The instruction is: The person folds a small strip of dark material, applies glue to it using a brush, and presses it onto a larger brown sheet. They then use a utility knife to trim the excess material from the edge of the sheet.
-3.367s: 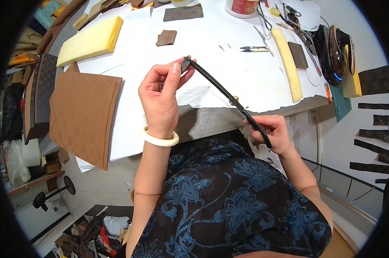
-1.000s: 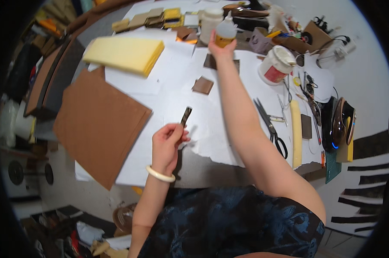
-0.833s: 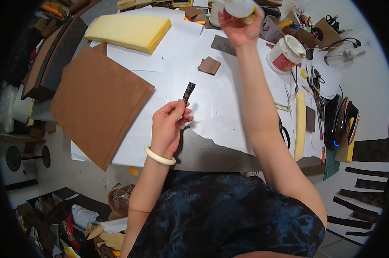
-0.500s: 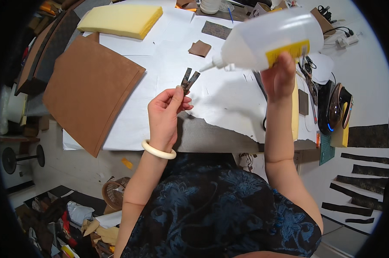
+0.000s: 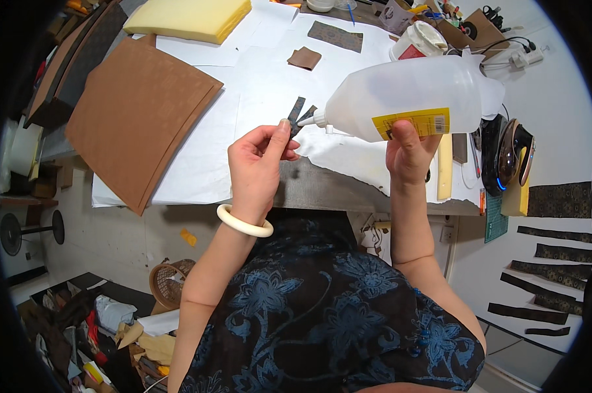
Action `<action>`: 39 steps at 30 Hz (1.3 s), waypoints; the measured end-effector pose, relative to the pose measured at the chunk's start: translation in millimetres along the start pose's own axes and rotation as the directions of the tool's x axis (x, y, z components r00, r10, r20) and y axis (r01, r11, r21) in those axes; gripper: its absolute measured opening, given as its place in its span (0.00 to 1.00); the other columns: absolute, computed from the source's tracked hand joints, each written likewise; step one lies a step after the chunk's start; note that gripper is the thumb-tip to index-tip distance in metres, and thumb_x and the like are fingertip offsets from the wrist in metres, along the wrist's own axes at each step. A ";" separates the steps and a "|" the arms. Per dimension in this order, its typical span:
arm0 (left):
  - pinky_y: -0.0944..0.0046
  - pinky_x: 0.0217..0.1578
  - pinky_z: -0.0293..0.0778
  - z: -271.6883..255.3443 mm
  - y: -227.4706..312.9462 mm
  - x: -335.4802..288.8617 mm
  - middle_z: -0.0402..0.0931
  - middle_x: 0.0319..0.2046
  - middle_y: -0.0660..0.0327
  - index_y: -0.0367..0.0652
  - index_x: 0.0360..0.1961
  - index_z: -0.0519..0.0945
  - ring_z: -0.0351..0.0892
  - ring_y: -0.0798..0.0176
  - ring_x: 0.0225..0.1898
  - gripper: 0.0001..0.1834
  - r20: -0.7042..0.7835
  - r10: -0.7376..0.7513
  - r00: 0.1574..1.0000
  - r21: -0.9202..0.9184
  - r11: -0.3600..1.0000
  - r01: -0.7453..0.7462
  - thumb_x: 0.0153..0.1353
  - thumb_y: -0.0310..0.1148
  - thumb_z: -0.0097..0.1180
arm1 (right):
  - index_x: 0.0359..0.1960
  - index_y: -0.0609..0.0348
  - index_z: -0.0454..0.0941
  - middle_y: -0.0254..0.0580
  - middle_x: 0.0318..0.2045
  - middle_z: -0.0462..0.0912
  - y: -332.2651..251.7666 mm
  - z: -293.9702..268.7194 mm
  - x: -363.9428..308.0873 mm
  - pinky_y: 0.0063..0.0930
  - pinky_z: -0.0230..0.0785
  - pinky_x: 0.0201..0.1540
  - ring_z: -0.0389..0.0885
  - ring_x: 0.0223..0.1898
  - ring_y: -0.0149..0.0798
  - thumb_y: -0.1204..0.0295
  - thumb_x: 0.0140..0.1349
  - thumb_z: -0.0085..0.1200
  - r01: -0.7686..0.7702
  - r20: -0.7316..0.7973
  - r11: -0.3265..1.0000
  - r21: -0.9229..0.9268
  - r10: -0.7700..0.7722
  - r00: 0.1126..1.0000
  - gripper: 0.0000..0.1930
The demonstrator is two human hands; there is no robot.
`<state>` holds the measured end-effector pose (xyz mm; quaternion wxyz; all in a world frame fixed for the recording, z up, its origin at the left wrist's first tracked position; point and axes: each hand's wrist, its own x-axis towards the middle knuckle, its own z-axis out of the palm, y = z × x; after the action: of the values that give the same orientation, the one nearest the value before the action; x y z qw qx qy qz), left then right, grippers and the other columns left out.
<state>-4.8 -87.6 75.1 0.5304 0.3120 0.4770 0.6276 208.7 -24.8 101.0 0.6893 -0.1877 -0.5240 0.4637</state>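
Between thumb and fingers, my left hand pinches a narrow dark patterned strip, its two ends spread in a V above the fingertips. My right hand grips a large translucent squeeze bottle with a yellow label, thumb on the near side. The bottle lies almost level, and its thin white nozzle points left at the strip, by the fork of the V. Whether the tip touches the strip, I cannot tell. Any liquid leaving the nozzle is too small to see.
White paper covers the worktable. Large brown panels lie at left, with yellow foam behind them. A small brown piece and a patterned rectangle lie farther back. A white tub and an iron stand at right.
The right hand has brought the bottle down and left, levelling it out, so its nozzle is now at the strip. The left hand keeps its pinch, slightly farther right.
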 end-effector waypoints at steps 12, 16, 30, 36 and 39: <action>0.67 0.16 0.69 0.0 -57.4 59.8 0.79 0.17 0.63 0.31 0.30 0.87 0.73 0.70 0.14 0.16 -0.075 -0.227 0.971 0.441 0.866 0.237 0.70 0.35 0.65 | 0.57 0.64 0.77 0.43 0.48 0.86 40.1 -40.2 -3.0 0.32 0.81 0.54 0.87 0.48 0.36 0.74 0.60 0.74 -0.241 -0.179 0.958 -0.153 0.213 0.961 0.25; 0.66 0.15 0.69 -1.8 -65.5 65.5 0.81 0.18 0.61 0.31 0.30 0.87 0.73 0.71 0.13 0.17 -0.080 -0.273 0.959 0.526 0.805 0.273 0.70 0.35 0.64 | 0.56 0.66 0.77 0.44 0.47 0.87 53.2 -42.6 -9.0 0.32 0.82 0.52 0.88 0.47 0.37 0.74 0.59 0.76 -0.275 -0.150 0.928 -0.249 0.244 0.958 0.26; 0.67 0.14 0.69 0.5 -63.3 64.8 0.83 0.19 0.60 0.30 0.30 0.87 0.74 0.71 0.13 0.17 -0.094 -0.294 0.951 0.511 0.806 0.300 0.70 0.35 0.64 | 0.49 0.66 0.83 0.46 0.42 0.89 69.1 -19.6 -14.4 0.30 0.84 0.47 0.90 0.42 0.37 0.75 0.59 0.75 -0.187 -0.117 0.934 -0.305 0.158 0.980 0.19; 0.68 0.14 0.69 1.2 -60.3 64.1 0.83 0.19 0.60 0.31 0.29 0.87 0.74 0.71 0.12 0.17 -0.091 -0.297 0.950 0.522 0.798 0.300 0.70 0.35 0.63 | 0.50 0.66 0.83 0.46 0.42 0.89 68.9 -26.9 -14.8 0.29 0.84 0.47 0.90 0.42 0.37 0.75 0.59 0.75 -0.199 -0.112 0.923 -0.330 0.171 0.979 0.19; 0.68 0.14 0.69 0.6 -61.6 64.5 0.82 0.19 0.60 0.31 0.29 0.87 0.74 0.71 0.12 0.17 -0.086 -0.297 0.951 0.513 0.805 0.298 0.71 0.35 0.63 | 0.50 0.66 0.82 0.46 0.42 0.89 68.8 -21.8 -16.7 0.29 0.84 0.47 0.90 0.43 0.37 0.75 0.59 0.75 -0.193 -0.126 0.930 -0.312 0.161 0.979 0.19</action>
<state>2.8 -26.5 10.6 0.5175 0.3645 0.6718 0.3848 197.4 0.6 32.3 0.6294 -0.3669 -0.5393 0.4224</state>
